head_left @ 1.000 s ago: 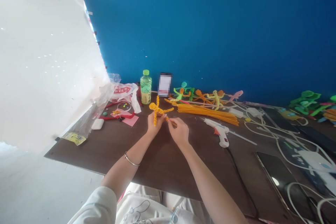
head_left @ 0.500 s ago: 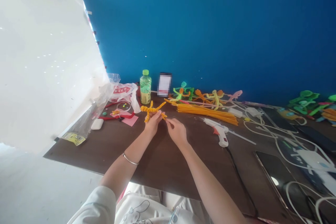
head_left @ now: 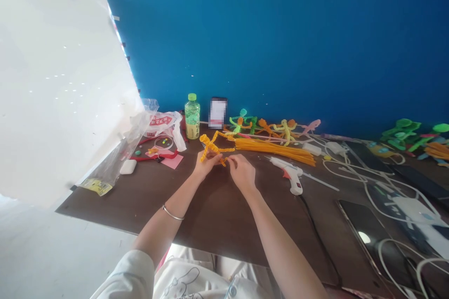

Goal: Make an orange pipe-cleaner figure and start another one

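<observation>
Clear plastic packaging (head_left: 114, 166) lies well left of the left hand (head_left: 204, 165), and a white case (head_left: 128, 167) sits nearer to it on the dark tabletop (head_left: 210, 215). Beyond that hand, to its left, are a crumpled white bag (head_left: 156, 121) and a sheet of pink paper (head_left: 173, 162); farther back stands a green-capped bottle (head_left: 192, 114). The left hand is closed around the lower part of a fuzzy orange figure (head_left: 210, 146), whose head and limbs stick out above the fingers. Behind both hands a phone (head_left: 218, 113) stands upright. Just beside the left, the right hand (head_left: 242, 171) has its fingertips drawn together at the figure's lower end; whether they grip it I cannot tell. Beyond and right of this hand lie a bundle of orange stems (head_left: 275, 150) and, nearer, a white glue gun (head_left: 289, 174). Farther right, closer to the person, is a dark-screened phone (head_left: 365, 233).
</observation>
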Demonstrator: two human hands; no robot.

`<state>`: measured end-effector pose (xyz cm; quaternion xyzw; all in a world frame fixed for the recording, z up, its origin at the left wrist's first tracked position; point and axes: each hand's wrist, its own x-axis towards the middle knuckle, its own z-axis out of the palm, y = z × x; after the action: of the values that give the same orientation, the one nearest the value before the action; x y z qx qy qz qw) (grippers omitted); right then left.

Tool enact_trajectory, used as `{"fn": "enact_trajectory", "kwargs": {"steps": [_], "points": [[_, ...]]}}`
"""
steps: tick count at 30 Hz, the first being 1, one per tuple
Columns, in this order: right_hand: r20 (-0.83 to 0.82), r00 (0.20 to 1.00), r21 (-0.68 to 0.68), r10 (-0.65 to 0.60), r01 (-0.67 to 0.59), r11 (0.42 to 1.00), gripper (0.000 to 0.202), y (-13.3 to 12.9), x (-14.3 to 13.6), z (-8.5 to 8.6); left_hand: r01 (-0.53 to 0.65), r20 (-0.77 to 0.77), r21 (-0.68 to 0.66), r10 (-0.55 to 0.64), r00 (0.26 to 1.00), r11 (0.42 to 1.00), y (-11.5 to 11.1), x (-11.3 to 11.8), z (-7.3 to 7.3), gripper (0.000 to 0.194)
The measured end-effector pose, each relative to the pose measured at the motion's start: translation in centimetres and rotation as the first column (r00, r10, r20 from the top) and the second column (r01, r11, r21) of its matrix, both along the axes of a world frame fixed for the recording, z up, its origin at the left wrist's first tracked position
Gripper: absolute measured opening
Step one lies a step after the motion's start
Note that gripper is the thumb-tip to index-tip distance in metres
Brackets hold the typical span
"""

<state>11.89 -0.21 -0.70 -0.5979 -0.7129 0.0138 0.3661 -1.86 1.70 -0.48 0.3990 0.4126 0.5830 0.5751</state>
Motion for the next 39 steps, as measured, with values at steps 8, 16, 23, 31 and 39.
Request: {"fn": "enact_trajectory", "kwargs": {"steps": [8, 16, 23, 31, 39], "points": [[0.007, 0.999, 0.027, -0.032, 0.032, 0.999, 0.019, -0.3, -0.8, -0.1, -0.082, -0.19, 0.141, 0.108, 0.976, 0.987, 0.5, 0.0, -1.2, 0.027], [-0.095, 0.995, -0.001, 0.005, -0.005, 1.0, 0.017, -0.9, -1.9, 0.0, -0.175, -0.313, 0.208, 0.234, 0.92, 0.962, 0.6, -0.2, -1.9, 0.017], [-0.087, 0.993, 0.019, 0.08, -0.079, 0.997, 0.019, -1.6, -2.7, -0.1, -0.217, -0.055, 0.157, 0.228, 0.972, 0.964, 0.1, 0.1, -1.2, 0.027], [-0.09, 0.987, 0.003, 0.131, -0.131, 0.991, 0.021, -1.6, -2.7, -0.1, -0.205, 0.295, -0.025, 0.204, 0.933, 0.978, -0.1, 0.0, -0.5, 0.03], [-0.102, 0.992, -0.077, 0.077, -0.085, 0.993, 0.021, -0.3, -1.1, -0.3, -0.103, 0.32, -0.06, 0.117, 0.94, 0.993, 0.0, -0.3, -0.4, 0.027]]}}
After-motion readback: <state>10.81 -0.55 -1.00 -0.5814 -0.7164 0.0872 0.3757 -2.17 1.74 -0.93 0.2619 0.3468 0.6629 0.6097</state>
